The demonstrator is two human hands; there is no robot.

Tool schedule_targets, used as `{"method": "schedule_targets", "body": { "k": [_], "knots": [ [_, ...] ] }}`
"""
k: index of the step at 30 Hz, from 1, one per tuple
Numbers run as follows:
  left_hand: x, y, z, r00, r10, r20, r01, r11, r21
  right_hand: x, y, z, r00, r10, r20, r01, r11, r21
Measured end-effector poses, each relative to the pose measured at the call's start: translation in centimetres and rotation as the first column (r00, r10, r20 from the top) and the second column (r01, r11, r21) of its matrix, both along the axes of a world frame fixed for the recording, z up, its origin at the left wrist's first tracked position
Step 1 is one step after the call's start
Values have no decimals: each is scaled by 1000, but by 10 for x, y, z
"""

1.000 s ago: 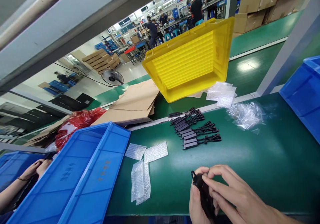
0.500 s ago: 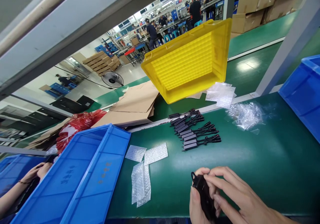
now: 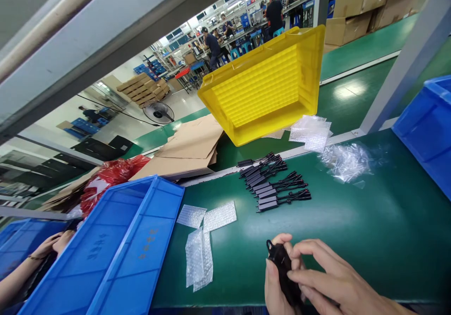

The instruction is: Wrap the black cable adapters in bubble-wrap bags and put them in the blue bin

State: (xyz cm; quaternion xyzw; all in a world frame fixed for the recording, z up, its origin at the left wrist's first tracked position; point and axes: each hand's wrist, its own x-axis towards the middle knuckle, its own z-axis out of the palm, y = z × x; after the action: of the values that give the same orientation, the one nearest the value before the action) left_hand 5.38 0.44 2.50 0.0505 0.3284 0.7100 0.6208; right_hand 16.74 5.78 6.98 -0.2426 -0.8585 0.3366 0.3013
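My left hand (image 3: 274,284) is closed around a black elongated plastic device (image 3: 284,273), which has a small loop at its upper end. It is tilted, and its lower part is hidden by my fingers and the frame edge. My right hand (image 3: 334,277) reaches in from the right, its bent fingers resting on the side of the same device. Beyond my hands lies a row of several black devices with short cables (image 3: 268,190). Several bubble-wrap pouches (image 3: 199,258) lie to the left on the green work surface (image 3: 243,268).
A blue bin (image 3: 141,254) borders the left side; another blue bin (image 3: 430,132) stands right. A yellow tray (image 3: 260,94) is propped at the back beside flat cardboard (image 3: 190,141). Clear plastic bags (image 3: 347,162) lie back right. Another person's hands (image 3: 52,244) show at far left.
The device and my left hand have shifted slightly left. My right fingertips have moved from the device's top end down along its side, the index finger lifting off.
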Motion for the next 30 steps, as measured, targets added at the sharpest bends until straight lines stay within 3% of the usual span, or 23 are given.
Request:
{"method": "schedule_targets", "body": {
  "k": [6,21,30],
  "knots": [
    [-2,-2,-1,999,-42,-16,42,999,8,-1,4,-8,988,-101,-113,100,995,-11],
    [-2,-4,-6,998,-26,-59,26,1000,4,-2,3,-6,994,-74,-78,80,994,77],
    [1,-6,-4,997,-13,-75,12,1000,-15,-4,4,0,989,-86,-123,89,996,23]
  ]
}}
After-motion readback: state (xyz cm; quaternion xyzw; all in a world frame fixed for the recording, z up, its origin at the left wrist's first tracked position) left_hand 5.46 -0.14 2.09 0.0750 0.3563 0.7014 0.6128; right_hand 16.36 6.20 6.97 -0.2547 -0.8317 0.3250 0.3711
